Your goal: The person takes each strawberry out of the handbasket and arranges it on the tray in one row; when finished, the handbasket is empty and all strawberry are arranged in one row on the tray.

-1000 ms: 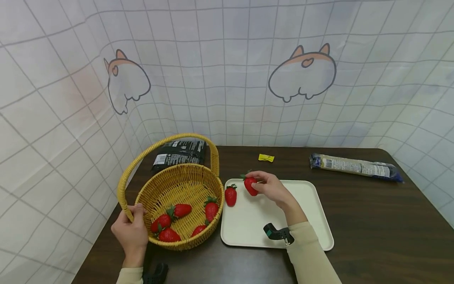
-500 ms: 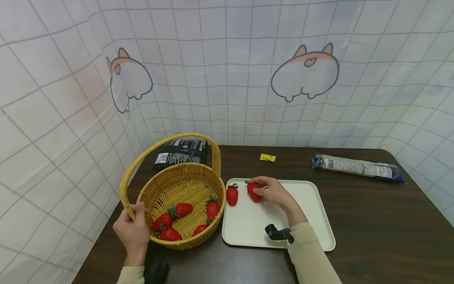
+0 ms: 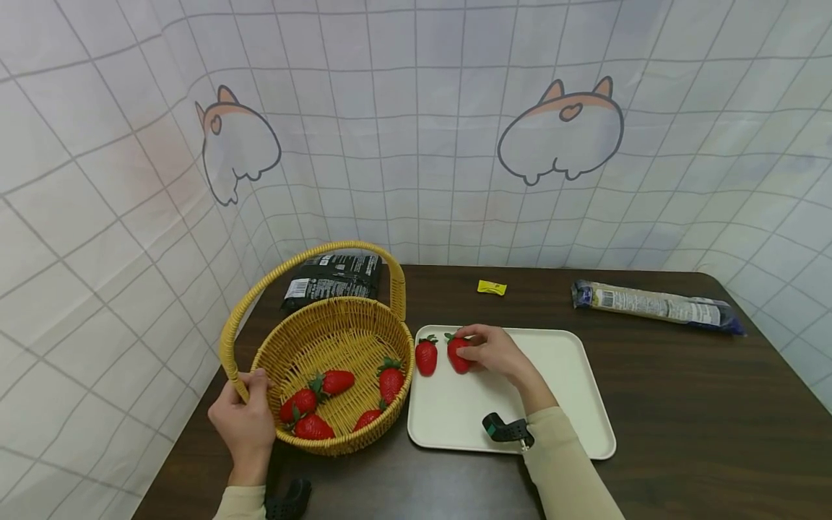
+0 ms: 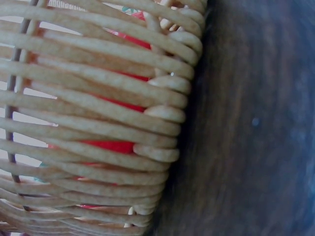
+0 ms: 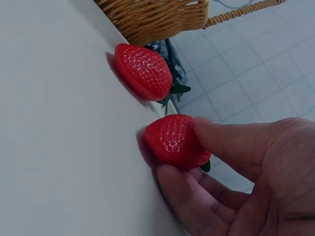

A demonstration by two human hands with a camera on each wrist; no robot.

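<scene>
My left hand (image 3: 245, 419) grips the base of the handle of a yellow wicker basket (image 3: 305, 325). Several red strawberries (image 3: 336, 383) with green leaves lie inside it; the left wrist view shows red through the weave (image 4: 110, 146). Over the white tray (image 3: 455, 426), my right hand (image 3: 497, 354) pinches a strawberry (image 5: 173, 140) between thumb and fingers, low at the tray's surface. A second strawberry (image 3: 426, 357) lies on the tray to its left, by the basket's rim, slightly apart from the held one. The left wrist view does not show the left hand.
Behind the basket lies a black package (image 3: 334, 278). A small yellow wrapped candy (image 3: 491, 287) is beyond the tray, and a long clear-and-blue packet (image 3: 656, 307) lies at the back right of the dark wooden table (image 3: 702, 404). A white grid-patterned curtain (image 3: 390, 144) encloses the back and sides.
My right hand has lowered the strawberry to the tray's surface, then shifted it slightly left towards the other one. The left hand keeps its hold on the basket handle.
</scene>
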